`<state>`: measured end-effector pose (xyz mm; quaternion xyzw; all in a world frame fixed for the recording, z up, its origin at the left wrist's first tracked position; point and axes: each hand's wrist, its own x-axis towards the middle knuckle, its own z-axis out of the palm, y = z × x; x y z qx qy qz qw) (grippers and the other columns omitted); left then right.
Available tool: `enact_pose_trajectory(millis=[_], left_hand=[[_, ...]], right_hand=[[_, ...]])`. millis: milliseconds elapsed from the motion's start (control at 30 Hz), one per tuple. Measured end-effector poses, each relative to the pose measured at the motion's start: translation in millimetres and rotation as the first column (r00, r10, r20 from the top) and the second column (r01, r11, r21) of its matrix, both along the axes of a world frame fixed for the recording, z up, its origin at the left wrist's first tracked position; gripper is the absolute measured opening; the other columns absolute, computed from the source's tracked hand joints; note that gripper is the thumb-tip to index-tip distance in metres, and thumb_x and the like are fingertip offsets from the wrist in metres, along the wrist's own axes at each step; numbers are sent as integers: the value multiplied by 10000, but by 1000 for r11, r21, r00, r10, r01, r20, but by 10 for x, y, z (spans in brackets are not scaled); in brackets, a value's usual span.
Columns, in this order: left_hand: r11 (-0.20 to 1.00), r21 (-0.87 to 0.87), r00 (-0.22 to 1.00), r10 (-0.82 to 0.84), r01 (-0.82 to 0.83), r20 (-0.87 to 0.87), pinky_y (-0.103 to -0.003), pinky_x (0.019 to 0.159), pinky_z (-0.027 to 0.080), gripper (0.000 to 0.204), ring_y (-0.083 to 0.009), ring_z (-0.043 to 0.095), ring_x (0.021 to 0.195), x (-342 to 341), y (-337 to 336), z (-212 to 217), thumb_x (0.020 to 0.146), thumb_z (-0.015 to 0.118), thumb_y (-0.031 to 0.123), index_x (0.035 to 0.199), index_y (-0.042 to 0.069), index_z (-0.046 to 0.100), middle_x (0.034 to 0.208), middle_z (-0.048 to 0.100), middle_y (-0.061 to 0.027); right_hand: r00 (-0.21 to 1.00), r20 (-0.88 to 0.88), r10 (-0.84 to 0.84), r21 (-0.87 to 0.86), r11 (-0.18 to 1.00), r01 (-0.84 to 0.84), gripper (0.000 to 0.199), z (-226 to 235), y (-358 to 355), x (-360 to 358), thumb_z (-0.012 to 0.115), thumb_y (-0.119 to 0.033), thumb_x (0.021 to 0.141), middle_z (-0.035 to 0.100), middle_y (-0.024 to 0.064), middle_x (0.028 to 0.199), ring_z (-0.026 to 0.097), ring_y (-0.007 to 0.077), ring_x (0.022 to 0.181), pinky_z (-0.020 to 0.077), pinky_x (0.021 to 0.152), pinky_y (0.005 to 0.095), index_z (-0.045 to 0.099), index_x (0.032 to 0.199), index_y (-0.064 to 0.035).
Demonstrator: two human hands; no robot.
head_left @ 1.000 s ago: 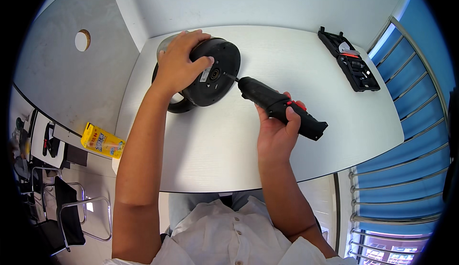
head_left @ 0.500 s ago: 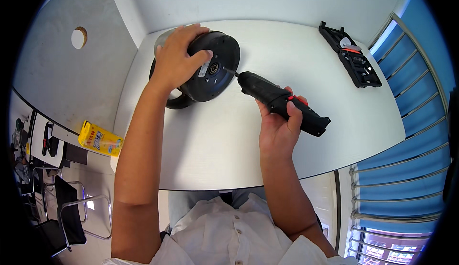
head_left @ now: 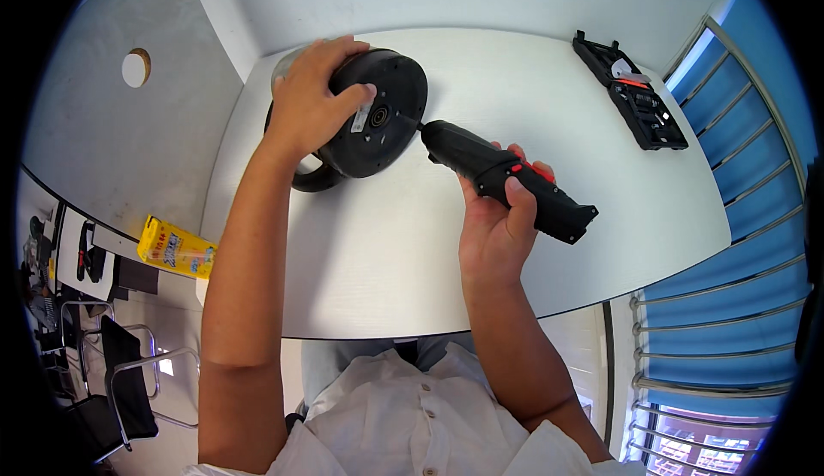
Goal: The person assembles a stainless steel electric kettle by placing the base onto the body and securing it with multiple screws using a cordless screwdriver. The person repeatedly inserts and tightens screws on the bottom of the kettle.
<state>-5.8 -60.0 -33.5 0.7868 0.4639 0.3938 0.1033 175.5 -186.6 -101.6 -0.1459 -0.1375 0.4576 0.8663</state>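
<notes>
An electric kettle [head_left: 396, 85] lies tilted on the white table, its round black underside with a ringed socket turned toward me. Its black handle [head_left: 318, 179] sticks out at the lower left. My left hand [head_left: 311, 103] is closed over the kettle's side, thumb pressing on the underside beside a pale label. In my right hand [head_left: 498, 240] is a black cordless screwdriver [head_left: 468, 151] with red buttons, fingers wrapped round its grip. The bit points left and meets the underside near its right edge; whether it sits in a screw is too small to tell.
At the table's far right lies an opened black tool case [head_left: 639, 103] with bits inside. A yellow packet [head_left: 176, 248] is at the left edge, next to a grey partition [head_left: 103, 150]. Metal railings [head_left: 730, 339] run along the right; a black chair [head_left: 129, 373] stands lower left.
The screwdriver bit has shifted slightly left, closing the small gap to the kettle's underside near its right edge. My left hand keeps its hold on the kettle.
</notes>
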Motion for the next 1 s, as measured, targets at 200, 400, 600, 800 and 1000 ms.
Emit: enact_pose_trajectory(millis=[200, 400, 600, 800, 1000], left_hand=[[998, 17, 989, 60, -58, -135, -622, 1055, 186, 637, -324, 317, 1398, -51, 29, -31, 741, 674, 448, 1312, 199, 540, 1421, 470, -66], [999, 44, 999, 3, -5, 39, -659, 1080, 105, 863, -327, 270, 1421, -102, -4, -104, 745, 673, 600, 1418, 123, 421, 1515, 325, -140], [986, 31, 967, -167, 164, 192, -579, 1117, 154, 1040, -393, 229, 1423, -429, -11, -257, 662, 597, 803, 1422, 119, 411, 1529, 291, -161], [959, 222, 982, -152, 174, -111, -524, 1109, 221, 989, -414, 298, 1371, -523, 51, -270, 685, 533, 832, 1391, 142, 471, 1477, 383, -150], [980, 197, 997, -24, 39, -79, -419, 1046, 335, 486, -323, 460, 1218, -543, 394, 22, 947, 429, 492, 1211, 150, 653, 1302, 566, -105]], right_hand=[[1000, -26, -1, -55, 998, 0, 547, 43, -8, 25, 572, -45, 792, 407, 145, 1295, 439, 317, 1218, 343, 1065, 598, 363, 1290, -134], [996, -85, 16, -54, 998, -21, 553, 38, -4, 59, 569, -52, 810, 402, 148, 1305, 446, 309, 1213, 345, 1071, 593, 344, 1311, -115], [995, -103, 15, -70, 997, -22, 522, 29, 0, 64, 577, -65, 825, 404, 151, 1299, 451, 315, 1209, 342, 1070, 604, 348, 1291, -113], [992, -122, 22, -35, 999, -26, 436, -32, 21, 63, 615, -71, 826, 434, 153, 1278, 405, 353, 1249, 310, 1085, 637, 430, 1216, -135], [997, -70, 19, -95, 995, -25, 471, -18, 64, 85, 586, -110, 845, 423, 141, 1288, 426, 326, 1234, 354, 1063, 590, 383, 1267, -150]])
